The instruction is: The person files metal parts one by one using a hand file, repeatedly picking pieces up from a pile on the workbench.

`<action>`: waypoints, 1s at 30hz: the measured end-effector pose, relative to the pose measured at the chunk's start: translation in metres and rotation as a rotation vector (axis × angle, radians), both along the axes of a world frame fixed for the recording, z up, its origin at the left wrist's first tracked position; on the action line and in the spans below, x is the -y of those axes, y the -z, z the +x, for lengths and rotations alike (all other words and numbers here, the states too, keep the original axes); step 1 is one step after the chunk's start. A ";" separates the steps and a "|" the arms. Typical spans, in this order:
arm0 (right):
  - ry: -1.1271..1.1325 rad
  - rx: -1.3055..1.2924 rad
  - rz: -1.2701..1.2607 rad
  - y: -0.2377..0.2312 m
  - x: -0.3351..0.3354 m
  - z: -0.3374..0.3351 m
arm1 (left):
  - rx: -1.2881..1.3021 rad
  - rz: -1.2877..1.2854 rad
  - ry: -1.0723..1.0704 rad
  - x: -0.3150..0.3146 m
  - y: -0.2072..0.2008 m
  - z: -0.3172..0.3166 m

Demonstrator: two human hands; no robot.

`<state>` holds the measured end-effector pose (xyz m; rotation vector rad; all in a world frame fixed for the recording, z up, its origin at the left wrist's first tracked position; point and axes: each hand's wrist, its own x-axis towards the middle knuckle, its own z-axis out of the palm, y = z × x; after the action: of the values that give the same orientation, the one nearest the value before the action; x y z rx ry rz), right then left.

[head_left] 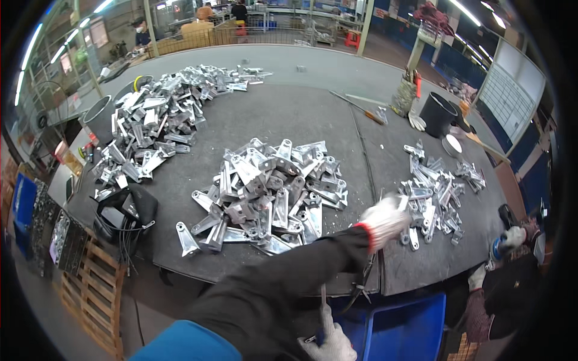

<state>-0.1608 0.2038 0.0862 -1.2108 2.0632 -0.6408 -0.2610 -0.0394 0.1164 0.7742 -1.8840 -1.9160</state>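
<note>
Across the dark worktable (289, 114) in the head view, the left hand (383, 224), too blurred to tell spread from pinching, hangs beside the metal brackets (430, 198) toward the right edge, while the right hand (337, 348), before the front edge, grips a slim tool (324, 296), best kept clear of the crossing forearm (289, 265).

Head-worn fisheye, downward over worktable (283, 114)

Dark grey table (241, 114), whiteboard (510, 95), tube lights (465, 13)
</note>
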 end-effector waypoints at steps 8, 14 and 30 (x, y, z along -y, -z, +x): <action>0.075 0.003 0.070 0.000 0.006 -0.009 | 0.109 -0.887 0.098 0.020 -0.059 0.055; 0.069 -0.032 0.120 0.004 0.007 -0.010 | 1.001 -1.335 -0.030 0.114 -0.061 0.216; 0.099 0.027 -0.074 0.009 0.005 0.029 | -0.593 -0.076 -0.553 0.035 0.007 0.263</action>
<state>-0.1317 0.1986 0.0773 -1.1398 2.1031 -0.7815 0.0024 -0.0745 0.1095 0.5416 -1.2160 -1.4918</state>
